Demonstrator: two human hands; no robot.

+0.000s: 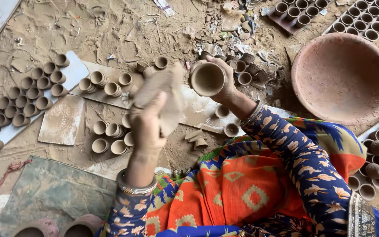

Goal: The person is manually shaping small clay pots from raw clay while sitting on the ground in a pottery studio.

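- One large clay basin (343, 77), round and reddish, sits on the sandy ground at upper right, well apart from both hands.
- One grey-green mat (53, 191) lies at lower left, with two clay pot rims (60, 228) at its bottom edge.
- Several flat boards (62, 118) on the sand carry rows of small unfired clay cups (27, 94); exact count cannot be told, more than twenty on the left board alone. More cups fill the trays at upper right and lower right.
- Scraps of paper and wrappers (237, 44), pale and crumpled, lie among broken cups at top centre.
- One clay-coloured cloth (163, 94) is pinched in the left hand (148, 127), fingers closed on it, wrist raised, bangles on the forearm.
- One clay cup (207, 79) is held in the right hand (222, 83), mouth toward the camera, fingers wrapped around its outside, just beside the cloth.
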